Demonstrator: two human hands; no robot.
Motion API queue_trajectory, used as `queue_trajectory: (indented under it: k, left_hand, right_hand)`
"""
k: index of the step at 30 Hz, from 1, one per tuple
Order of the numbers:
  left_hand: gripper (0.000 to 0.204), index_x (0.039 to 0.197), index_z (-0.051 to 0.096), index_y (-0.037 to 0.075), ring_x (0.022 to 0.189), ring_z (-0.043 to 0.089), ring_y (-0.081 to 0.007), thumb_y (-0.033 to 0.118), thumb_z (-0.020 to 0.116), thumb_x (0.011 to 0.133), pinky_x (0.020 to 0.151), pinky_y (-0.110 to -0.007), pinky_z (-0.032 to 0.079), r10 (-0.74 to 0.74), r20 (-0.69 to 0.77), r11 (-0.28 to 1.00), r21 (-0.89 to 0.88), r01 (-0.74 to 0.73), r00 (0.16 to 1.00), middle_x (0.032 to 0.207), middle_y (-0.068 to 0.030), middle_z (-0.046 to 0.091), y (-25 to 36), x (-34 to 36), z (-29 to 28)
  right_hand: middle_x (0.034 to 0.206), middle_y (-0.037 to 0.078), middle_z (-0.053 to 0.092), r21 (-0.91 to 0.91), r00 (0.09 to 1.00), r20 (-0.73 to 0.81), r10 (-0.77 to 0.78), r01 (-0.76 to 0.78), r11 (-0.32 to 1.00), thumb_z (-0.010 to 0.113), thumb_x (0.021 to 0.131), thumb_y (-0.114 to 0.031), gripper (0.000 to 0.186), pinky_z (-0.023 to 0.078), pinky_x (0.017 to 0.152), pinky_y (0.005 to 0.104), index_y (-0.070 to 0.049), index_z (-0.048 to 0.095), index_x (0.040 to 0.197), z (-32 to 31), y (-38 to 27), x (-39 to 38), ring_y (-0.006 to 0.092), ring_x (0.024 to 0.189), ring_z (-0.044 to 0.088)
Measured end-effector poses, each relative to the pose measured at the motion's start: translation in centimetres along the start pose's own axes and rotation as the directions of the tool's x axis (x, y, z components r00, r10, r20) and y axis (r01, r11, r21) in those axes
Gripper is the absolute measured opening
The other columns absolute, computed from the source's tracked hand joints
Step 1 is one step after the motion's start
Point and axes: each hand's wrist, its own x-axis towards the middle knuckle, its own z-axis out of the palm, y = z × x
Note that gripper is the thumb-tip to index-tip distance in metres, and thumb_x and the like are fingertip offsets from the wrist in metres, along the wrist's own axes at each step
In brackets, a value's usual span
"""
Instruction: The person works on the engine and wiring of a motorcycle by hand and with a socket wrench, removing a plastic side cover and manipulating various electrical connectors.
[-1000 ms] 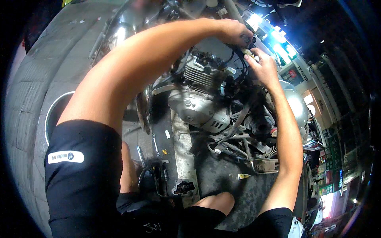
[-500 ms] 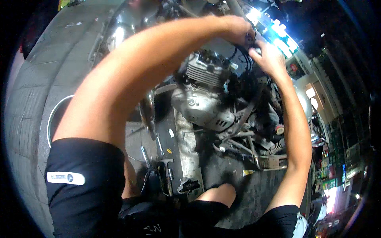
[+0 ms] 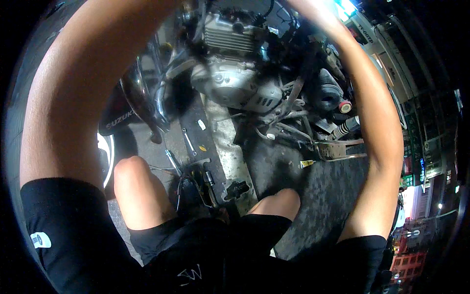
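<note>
My left arm [image 3: 68, 112] reaches up past the top edge; that hand is out of view. My right arm [image 3: 377, 127] also reaches up, with my right hand [image 3: 311, 9] at the top edge, its fingers hidden beyond the frame, so what it holds cannot be seen. Between the arms is a motorcycle's silver engine [image 3: 227, 83] with a finned cylinder [image 3: 230, 39], dark hoses and cables [image 3: 286, 14]. Right of it are a frame tube, a dark cylindrical part [image 3: 328, 88] and a coil shock absorber [image 3: 342, 128].
On the ground by my bent knees [image 3: 139, 191] lie a wrench [image 3: 188, 139], a socket tool [image 3: 174, 161], other dark tools [image 3: 208, 179], a yellow tube [image 3: 307, 163] and a dark gasket-like piece [image 3: 237, 190]. Lit storefronts [image 3: 409, 255] line the far right.
The view has tilted so the engine and tools appear higher. Both hands, earlier together at the upper right, have left or nearly left the frame; my left knee now shows.
</note>
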Motion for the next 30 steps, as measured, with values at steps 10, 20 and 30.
queue_trajectory:
  k: [10, 20, 30]
  left_hand:
    - [0.019, 0.089, 0.072, 0.013, 0.085, 0.07, -0.0361, 0.026, 0.069, 0.076, 0.072, -0.049, 0.056, 0.044, -0.225, 0.963, 0.27, 0.019, 0.973, 0.087, -0.0138, 0.072, 3.5, -2.3, 0.7]
    - [0.022, 0.103, 0.066, 0.016, 0.093, 0.068, -0.0324, 0.019, 0.074, 0.082, 0.076, -0.047, 0.054, 0.095, -0.286, 0.931, 0.365, 0.017, 0.954, 0.097, -0.0092, 0.066, 4.2, -3.1, 1.5]
    - [0.031, 0.11, 0.064, 0.013, 0.102, 0.065, -0.0331, 0.018, 0.075, 0.082, 0.082, -0.048, 0.054, 0.174, -0.259, 0.938, 0.336, -0.08, 0.95, 0.103, -0.0097, 0.065, 3.9, -3.1, 2.1]
  right_hand:
    - [0.091, 0.025, 0.072, 0.098, 0.981, -0.143, -0.135, 0.149, 0.984, 0.06, 0.084, -0.044, 0.046, 0.055, 0.082, 0.0488, -0.001, 0.074, 0.094, 2.9, 3.1, 0.3, 0.0404, 0.088, 0.07]
    - [0.083, 0.027, 0.068, 0.466, 0.981, -0.194, 0.017, 0.077, 0.881, 0.059, 0.083, -0.045, 0.049, 0.052, 0.077, 0.0487, 0.002, 0.071, 0.087, 3.8, 3.4, -0.9, 0.045, 0.083, 0.067]
    - [0.08, 0.02, 0.07, 0.524, 0.978, -0.084, -0.19, 0.205, 0.827, 0.064, 0.084, -0.04, 0.043, 0.053, 0.073, 0.0388, -0.001, 0.073, 0.1, 3.5, 5.4, 0.2, 0.0284, 0.077, 0.071]
